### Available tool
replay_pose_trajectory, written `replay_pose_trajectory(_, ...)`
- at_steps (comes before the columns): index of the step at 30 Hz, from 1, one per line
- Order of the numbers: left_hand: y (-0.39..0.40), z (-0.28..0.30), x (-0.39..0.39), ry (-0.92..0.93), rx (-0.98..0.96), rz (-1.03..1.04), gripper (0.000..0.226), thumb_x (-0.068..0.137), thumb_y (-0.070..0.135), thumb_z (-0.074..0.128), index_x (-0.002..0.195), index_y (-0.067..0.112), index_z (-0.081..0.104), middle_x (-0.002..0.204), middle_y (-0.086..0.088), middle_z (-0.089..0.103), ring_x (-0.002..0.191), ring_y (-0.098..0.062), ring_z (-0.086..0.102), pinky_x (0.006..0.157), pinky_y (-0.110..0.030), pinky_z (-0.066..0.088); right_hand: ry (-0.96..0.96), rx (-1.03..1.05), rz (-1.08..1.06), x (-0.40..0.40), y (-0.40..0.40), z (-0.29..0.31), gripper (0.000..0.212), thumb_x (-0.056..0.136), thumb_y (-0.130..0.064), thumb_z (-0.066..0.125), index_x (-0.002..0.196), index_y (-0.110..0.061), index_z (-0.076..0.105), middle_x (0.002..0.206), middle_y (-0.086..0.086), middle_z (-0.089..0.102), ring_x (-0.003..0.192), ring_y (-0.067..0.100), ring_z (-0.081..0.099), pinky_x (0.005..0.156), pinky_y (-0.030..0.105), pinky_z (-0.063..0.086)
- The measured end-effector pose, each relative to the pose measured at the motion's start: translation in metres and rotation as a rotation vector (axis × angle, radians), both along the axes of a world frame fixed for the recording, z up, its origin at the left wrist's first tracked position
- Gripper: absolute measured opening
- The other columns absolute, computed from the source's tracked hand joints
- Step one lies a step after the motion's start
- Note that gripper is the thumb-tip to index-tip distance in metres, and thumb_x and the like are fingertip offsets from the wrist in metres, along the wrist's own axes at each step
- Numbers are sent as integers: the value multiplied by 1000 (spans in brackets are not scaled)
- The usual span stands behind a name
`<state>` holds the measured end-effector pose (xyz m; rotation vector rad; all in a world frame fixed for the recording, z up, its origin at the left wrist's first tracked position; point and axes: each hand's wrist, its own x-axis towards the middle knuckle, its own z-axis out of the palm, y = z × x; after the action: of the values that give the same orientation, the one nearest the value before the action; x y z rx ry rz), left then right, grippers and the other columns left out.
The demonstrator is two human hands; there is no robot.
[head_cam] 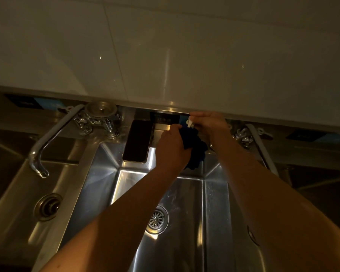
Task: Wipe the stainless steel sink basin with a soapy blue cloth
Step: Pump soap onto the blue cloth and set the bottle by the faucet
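Both hands are meeting over the far rim of the stainless steel sink basin (214, 203), working a dark blue cloth (194, 146).

Both bare forearms are reaching forward from the near edge and converging at the back of the basin. The left hand (170, 150) is closing its fingers around the bunched cloth, which is hanging with its long axis running downward toward the basin. The right hand (208, 124) is arching above it, fingers pinching a small white nozzle (189, 123) that is pointing down at the cloth. The basin is holding only its round drain strainer (157, 219). A dark phone (138, 142) is lying on the back ledge, just left of the hands, beside a curved faucet (49, 138).
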<state>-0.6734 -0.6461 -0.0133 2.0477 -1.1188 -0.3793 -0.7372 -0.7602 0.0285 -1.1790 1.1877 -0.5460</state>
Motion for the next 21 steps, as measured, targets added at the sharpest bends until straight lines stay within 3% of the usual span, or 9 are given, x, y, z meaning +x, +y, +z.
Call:
replay_pose_trajectory(8, 1, -1, 3, 44, -13, -37, 48, 74, 33, 73, 114, 18, 53, 97, 2, 63, 85, -13, 62, 66, -25, 50, -19, -3, -25, -4, 6, 3, 25, 83, 5, 63, 108, 5, 64, 74, 6, 62, 64, 14, 58, 60, 17, 51)
replay_pose_trajectory(11, 5, -1, 6, 39, -35, -51, 47, 74, 33, 74, 113, 19, 53, 97, 2, 63, 83, -12, 61, 62, -20, 44, -92, 26, -10, -9, 9, 2, 23, 83, 0, 64, 106, 0, 66, 63, 0, 69, 60, 11, 64, 58, 17, 53)
replay_pose_trajectory(12, 7, -1, 6, 35, -48, -60, 45, 75, 33, 74, 112, 18, 52, 96, 2, 63, 81, -11, 60, 61, -18, 41, -97, 15, -6, -9, 10, 2, 24, 84, -2, 64, 108, -2, 65, 64, -2, 70, 66, 12, 66, 61, 18, 53)
replay_pose_trajectory(16, 16, -7, 12, 10, -32, -65, 44, 75, 36, 72, 112, 18, 54, 95, 2, 63, 82, -10, 61, 62, -16, 41, 21, -221, -89, -6, 19, 8, 29, 91, -22, 59, 118, -12, 58, 108, 2, 63, 99, 15, 60, 88, 27, 50)
replay_pose_trajectory(19, 26, -17, 14, -7, 25, -103, 44, 76, 40, 68, 113, 21, 55, 99, 3, 64, 88, -11, 63, 71, -22, 50, 27, -408, -228, -10, 52, 7, 21, 93, -21, 55, 113, -15, 59, 105, -4, 61, 95, 8, 58, 87, 24, 46)
replay_pose_trajectory(21, 39, -23, 10, -18, 34, -152, 45, 80, 41, 65, 118, 21, 53, 105, 3, 63, 93, -10, 61, 79, -22, 48, 17, -449, -244, -15, 83, -7, 14, 93, -16, 53, 105, -17, 59, 95, -9, 60, 88, 3, 57, 77, 17, 47)
